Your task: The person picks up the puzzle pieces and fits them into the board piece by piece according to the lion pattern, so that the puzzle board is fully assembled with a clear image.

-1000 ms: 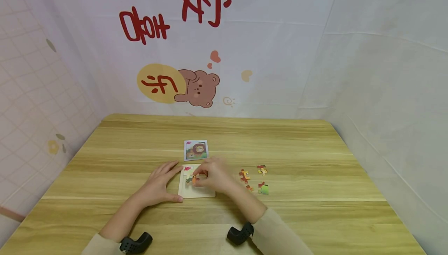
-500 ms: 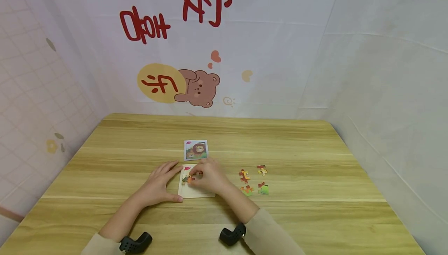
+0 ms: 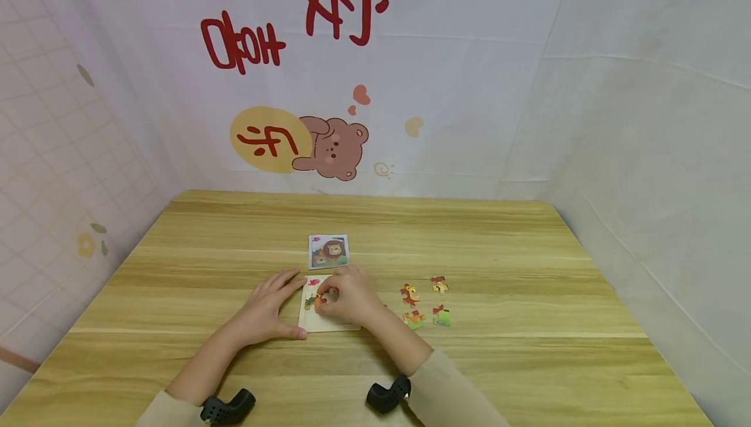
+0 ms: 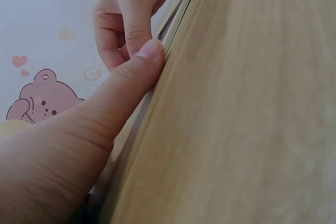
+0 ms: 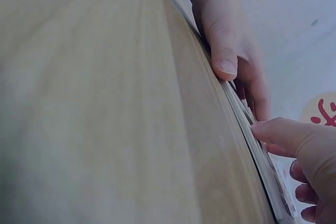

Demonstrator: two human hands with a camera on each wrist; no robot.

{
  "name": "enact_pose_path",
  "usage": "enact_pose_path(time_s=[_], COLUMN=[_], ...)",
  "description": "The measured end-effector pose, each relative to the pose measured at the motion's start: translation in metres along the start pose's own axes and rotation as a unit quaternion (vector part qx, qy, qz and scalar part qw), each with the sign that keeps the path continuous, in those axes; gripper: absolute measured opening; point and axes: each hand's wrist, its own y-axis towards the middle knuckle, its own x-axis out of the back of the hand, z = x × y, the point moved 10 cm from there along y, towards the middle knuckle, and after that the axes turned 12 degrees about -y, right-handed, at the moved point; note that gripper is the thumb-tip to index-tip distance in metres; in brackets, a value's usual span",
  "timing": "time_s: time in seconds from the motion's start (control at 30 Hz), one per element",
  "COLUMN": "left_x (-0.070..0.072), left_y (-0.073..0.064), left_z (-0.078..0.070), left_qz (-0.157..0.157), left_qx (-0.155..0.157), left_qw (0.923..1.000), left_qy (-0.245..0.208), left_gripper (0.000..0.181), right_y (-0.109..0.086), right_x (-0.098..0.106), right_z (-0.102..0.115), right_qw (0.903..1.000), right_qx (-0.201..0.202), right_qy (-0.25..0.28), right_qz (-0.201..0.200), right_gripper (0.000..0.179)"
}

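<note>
Pinching a small green-and-orange jigsaw piece [image 3: 311, 302] at the left part of a pale, flat rectangular board [image 3: 323, 324] is the right hand [image 3: 350, 296]; the spread left hand [image 3: 268, 309] touches the board's edge. Multicoloured loose pieces [image 3: 409, 294] lie rightward, a white-bordered lion card [image 3: 328, 252] just beyond.

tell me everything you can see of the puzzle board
The puzzle board is thin, pale and squarish, apparently wood, with a pink mark at its far left corner. It lies flat on the table. The left hand touches its left edge; the right hand covers much of the far right, its grip pinching a puzzle piece on or just above it.
</note>
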Motion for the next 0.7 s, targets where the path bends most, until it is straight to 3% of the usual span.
enact_pose_path(time_s=[0.3, 0.7], left_x=[-0.0002, 0.0003], left_y=[-0.0003, -0.0003], left_z=[0.001, -0.0002], left_qz=[0.0, 0.002], left_qx=[-0.002, 0.0], left_qw=[1.0, 1.0], left_qy=[0.0, 0.006], left_gripper=[0.106, 0.106], right_y=[-0.0016, -0.0027], right_x=[-0.0001, 0.0031], right_z=[-0.0008, -0.0017], right_qw=[0.9998, 0.9993], right_qx=[-0.016, -0.012], right_qy=[0.007, 0.023], right_qz=[0.002, -0.026], right_gripper=[0.02, 0.015])
